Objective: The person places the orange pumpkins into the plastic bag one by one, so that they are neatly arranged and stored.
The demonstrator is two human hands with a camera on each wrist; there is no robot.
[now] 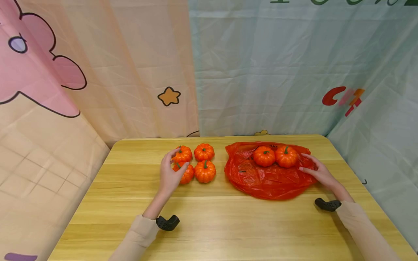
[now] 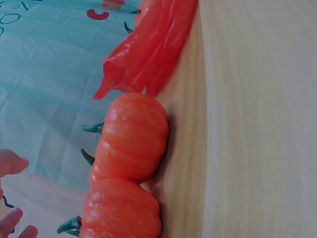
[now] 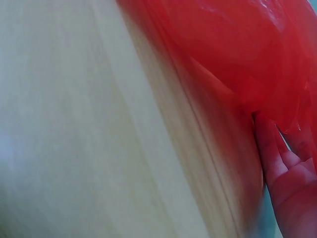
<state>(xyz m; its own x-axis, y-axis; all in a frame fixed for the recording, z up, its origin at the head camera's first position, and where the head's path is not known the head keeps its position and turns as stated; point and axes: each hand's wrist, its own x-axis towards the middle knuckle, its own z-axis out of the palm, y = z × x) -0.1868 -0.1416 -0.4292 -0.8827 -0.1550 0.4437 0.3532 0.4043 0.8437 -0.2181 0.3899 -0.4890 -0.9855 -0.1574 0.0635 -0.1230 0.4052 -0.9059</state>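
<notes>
Left of centre, the left hand [image 1: 169, 174] spreads its fingers at two pumpkins [image 1: 188, 177]; at right, the right hand [image 1: 321, 174], thumb and forefinger parted, touches the bag [image 1: 264, 185].

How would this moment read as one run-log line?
left hand: near four pumpkins | right hand: at bag | on bag: two pumpkins

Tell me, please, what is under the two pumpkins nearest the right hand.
A red plastic bag lies under both pumpkins; their undersides and the tabletop directly below are hidden.
</notes>
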